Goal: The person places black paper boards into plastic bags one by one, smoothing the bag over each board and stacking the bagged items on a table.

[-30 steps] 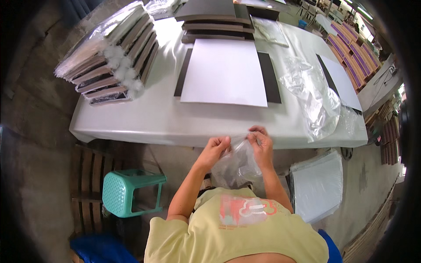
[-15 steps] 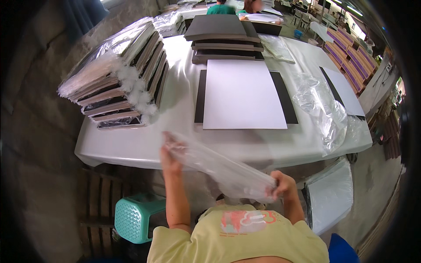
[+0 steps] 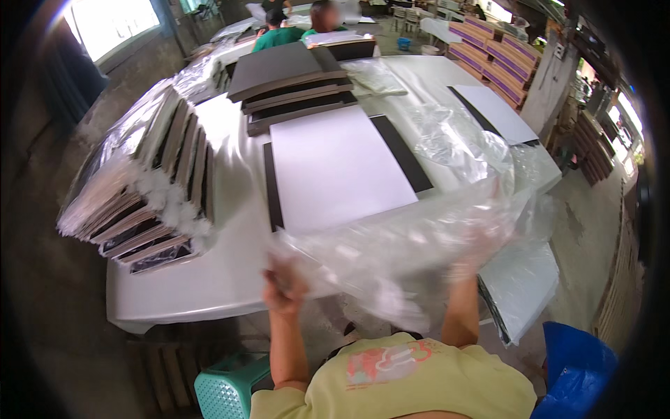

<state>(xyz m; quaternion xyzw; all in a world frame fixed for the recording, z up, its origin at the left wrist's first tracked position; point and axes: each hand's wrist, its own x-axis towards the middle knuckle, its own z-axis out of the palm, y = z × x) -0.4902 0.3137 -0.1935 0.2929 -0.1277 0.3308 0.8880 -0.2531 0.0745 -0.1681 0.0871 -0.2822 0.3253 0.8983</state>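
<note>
Fingers, left hand (image 3: 285,288): curled nearly closed, apparently pinching the left edge of film (image 3: 377,241); exact grip lost in blur. Fingers, right hand (image 3: 476,253): blurred behind the film; degree of opening and hold, cannot tell.

Film: clear, crumpled, drawn out between both hands over the near edge of table (image 3: 167,297), overlapping in view the near edge of white sheet (image 3: 335,167); contact with sheet, cannot tell. Bag or single layer, likewise.

Handling note, by judgement: spread with both ends level and evenly taut; shake out folds in short, gentle moves; lift clear of the sheet's near corners, to spare creases; find the edges by touch before pulling wider, given a thin material likely to cling.

Surroundings, clock positions from film. At 11: white sheet, atop dark board (image 3: 403,153), visible on both sides; beyond, dark stack (image 3: 279,70). At 9 to 10: wrapped stack (image 3: 143,199). At 1: loose plastic (image 3: 460,143), then second sheet (image 3: 502,115). At 4: wrapped panels (image 3: 523,283), lower than the tabletop. At 7 to 8: green stool (image 3: 223,391).
</note>
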